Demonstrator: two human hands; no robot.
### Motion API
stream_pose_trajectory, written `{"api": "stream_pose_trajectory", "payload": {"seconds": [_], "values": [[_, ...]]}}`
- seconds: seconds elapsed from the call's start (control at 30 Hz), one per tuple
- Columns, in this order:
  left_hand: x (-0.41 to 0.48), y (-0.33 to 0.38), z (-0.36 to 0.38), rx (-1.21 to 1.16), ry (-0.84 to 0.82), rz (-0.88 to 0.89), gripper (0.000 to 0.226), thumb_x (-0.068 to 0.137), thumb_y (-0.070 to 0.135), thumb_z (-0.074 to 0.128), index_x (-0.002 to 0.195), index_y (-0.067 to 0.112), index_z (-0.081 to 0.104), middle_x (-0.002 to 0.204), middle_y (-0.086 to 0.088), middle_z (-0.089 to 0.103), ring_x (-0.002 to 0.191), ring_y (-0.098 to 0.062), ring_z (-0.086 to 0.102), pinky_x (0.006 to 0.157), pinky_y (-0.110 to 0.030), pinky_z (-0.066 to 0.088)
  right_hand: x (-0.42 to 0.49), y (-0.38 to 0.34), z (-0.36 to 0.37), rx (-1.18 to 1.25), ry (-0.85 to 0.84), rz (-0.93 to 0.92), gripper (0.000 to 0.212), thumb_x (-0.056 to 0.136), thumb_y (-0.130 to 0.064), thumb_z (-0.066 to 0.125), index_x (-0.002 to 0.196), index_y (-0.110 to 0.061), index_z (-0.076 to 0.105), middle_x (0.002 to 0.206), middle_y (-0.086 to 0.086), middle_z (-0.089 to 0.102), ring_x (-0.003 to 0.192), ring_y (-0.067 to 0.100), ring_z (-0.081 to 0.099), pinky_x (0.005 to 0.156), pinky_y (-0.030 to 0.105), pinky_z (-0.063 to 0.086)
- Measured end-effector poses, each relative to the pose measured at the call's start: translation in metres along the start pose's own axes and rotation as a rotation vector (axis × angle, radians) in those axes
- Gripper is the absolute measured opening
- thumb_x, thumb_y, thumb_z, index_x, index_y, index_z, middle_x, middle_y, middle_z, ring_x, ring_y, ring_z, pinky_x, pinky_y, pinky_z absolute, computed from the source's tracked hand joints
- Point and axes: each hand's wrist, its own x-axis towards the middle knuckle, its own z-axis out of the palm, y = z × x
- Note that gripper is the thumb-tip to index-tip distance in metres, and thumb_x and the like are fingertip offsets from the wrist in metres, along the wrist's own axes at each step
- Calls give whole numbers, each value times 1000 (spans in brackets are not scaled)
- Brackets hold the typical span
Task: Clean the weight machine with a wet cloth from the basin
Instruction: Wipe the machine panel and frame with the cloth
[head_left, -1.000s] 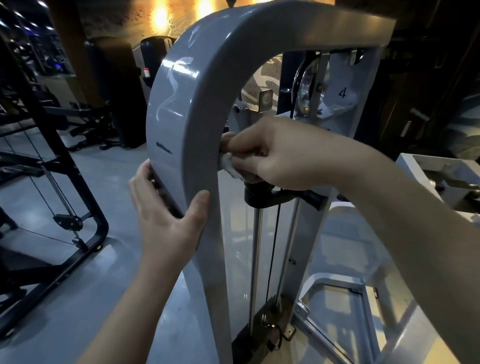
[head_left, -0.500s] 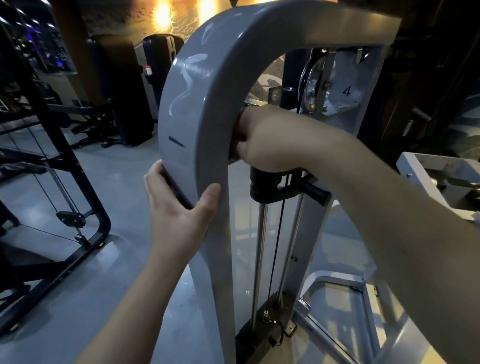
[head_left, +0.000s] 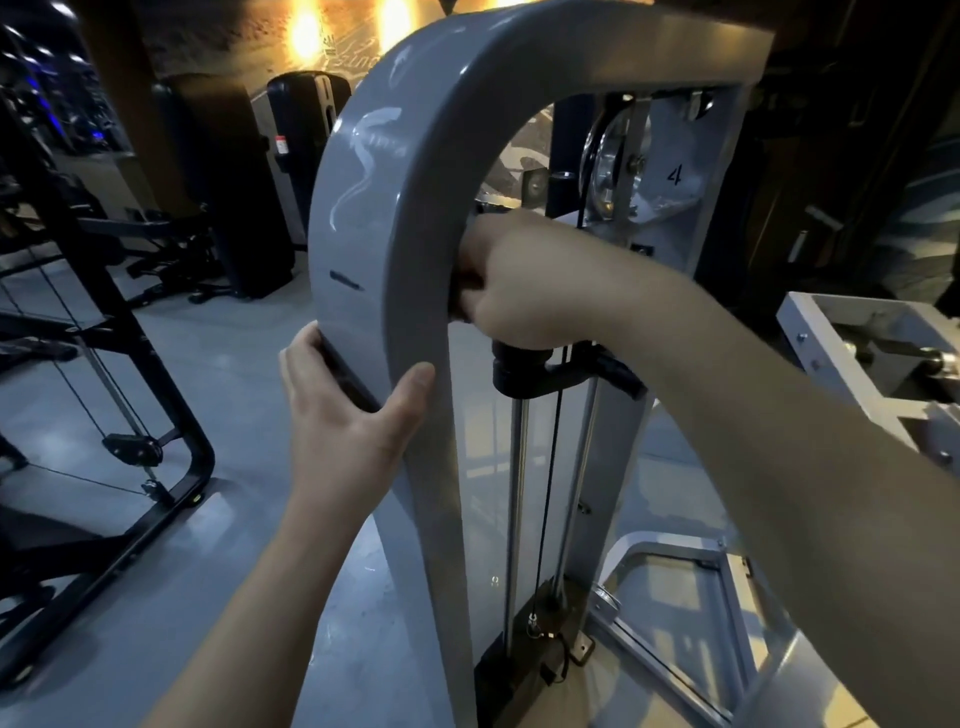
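Currently looks mid-wipe: your left hand (head_left: 343, 431) grips the edge of the weight machine (head_left: 363, 218), thumb wrapped over. Your right hand (head_left: 524, 291) is curled against the arch's inner face. Cloth is hidden, so can't tell what it holds. Next, probably work down the upright.

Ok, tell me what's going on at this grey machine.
A person is working on the weight machine's grey frame. The left hand grips its curved upright from outside, thumb on the near face. The right hand is curled against the arch's inner face; any cloth in it is hidden from here.
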Motion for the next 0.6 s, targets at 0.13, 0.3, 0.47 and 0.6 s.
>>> {"api": "stream_pose_trajectory", "payload": {"seconds": [0.13,0.3,0.47,0.6], "values": [[0,-1,0,-4,6,6,86,63,71,65,133,28,40,131,-3,48,116,-17,54,89,-25,47,-15,16,20,84,180,-152,18,100,-18,56,93,-29,69,90,-8,70,85,17,65,76,40,54],[2,-6,3,-9,7,30,87,65,73,65,135,26,42,132,-5,51,114,-13,55,82,-8,42,-25,46,72,-213,650,-192,34,96,-12,51,122,-20,71,127,-2,69,93,29,70,60,39,57],[0,-7,3,-32,12,16,82,67,71,67,134,32,40,130,-7,51,113,-22,58,89,-41,54,-21,60,98,-221,919,-83,34,102,-13,56,133,-14,69,140,7,64,107,28,72,71,40,61],[-1,-7,3,-18,10,20,84,67,72,66,135,29,40,130,-6,50,113,-20,57,87,-35,52,-21,42,111,-200,877,-267,30,103,-12,60,131,-12,70,138,10,66,99,29,75,70,40,61]]}}
